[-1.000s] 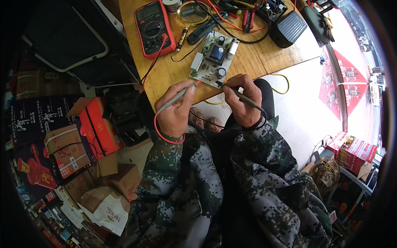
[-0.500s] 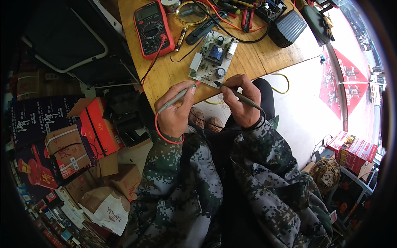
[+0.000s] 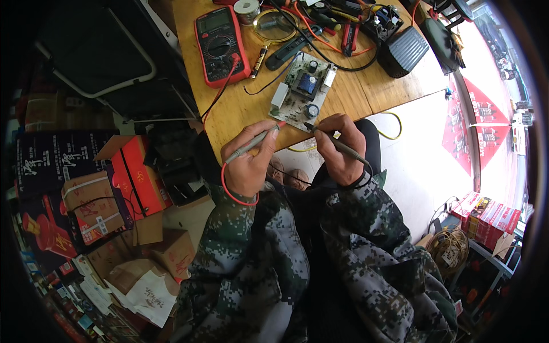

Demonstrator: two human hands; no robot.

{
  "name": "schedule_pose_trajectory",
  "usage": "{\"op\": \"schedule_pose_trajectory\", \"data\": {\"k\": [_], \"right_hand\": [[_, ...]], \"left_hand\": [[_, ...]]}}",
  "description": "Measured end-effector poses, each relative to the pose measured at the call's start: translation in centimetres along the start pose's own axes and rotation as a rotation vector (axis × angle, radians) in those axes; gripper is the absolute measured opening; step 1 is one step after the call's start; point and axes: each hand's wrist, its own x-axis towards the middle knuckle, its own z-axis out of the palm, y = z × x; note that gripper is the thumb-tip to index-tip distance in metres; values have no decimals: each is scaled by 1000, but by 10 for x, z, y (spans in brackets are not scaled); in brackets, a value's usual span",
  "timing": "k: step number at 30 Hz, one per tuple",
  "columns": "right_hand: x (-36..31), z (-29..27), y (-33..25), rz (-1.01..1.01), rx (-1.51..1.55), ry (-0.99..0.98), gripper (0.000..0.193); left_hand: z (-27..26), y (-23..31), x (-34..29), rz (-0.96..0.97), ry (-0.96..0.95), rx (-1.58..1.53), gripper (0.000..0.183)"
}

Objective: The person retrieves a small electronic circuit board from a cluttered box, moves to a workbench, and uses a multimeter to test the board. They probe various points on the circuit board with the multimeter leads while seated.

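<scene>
A circuit board (image 3: 290, 94) with a blue-topped transformer (image 3: 307, 84) and a round capacitor (image 3: 311, 110) lies at the table's near edge. My left hand (image 3: 250, 166) is closed round a grey test probe (image 3: 251, 144) with a red tip and red lead; its tip is at the board's near left edge. Between the fingers of my right hand (image 3: 343, 154) is another grey probe (image 3: 343, 147) with a black lead, its tip by the board's near right corner. Whether either tip touches metal I cannot tell. A red multimeter (image 3: 222, 48) lies to the left of the board, its display unreadable.
On the wooden table (image 3: 366, 94) are a battery (image 3: 259, 62), a magnifying glass (image 3: 275, 26), a solder spool (image 3: 246, 10), a grey-handled tool (image 3: 291, 50), red-handled pliers (image 3: 349, 39) and a black ribbed box (image 3: 404, 52). Cartons (image 3: 94, 206) stand on the floor at left, a coiled cable (image 3: 448, 247) at right.
The table, the board and the things on it sit slightly lower and further right in the picture. Both hands have shifted with them, still holding the probes at the board's near edge.
</scene>
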Motion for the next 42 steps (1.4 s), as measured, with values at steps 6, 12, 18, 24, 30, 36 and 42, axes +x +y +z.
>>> {"op": "schedule_pose_trajectory", "data": {"k": [6,12,18,24,30,36,42], "right_hand": [[1,3,0,7,-17,9,10],[-4,-8,-3,36,116,28,8],[2,-28,-7,-23,318,145,10],[15,-27,-7,130,63,105,10],[15,-17,-10,155,-10,87,13],[18,-11,-14,174,-3,74,11],[19,-10,-18,158,-59,59,11]], "left_hand": [[-1,1,0,16,-2,8,21],[3,3,2,46,16,-49,22],[22,4,15,24,-7,-117,23],[25,4,20,96,42,-33,19],[26,6,18,168,65,55,19],[23,6,19,193,74,65,20],[20,8,17,162,65,80,19]]}}
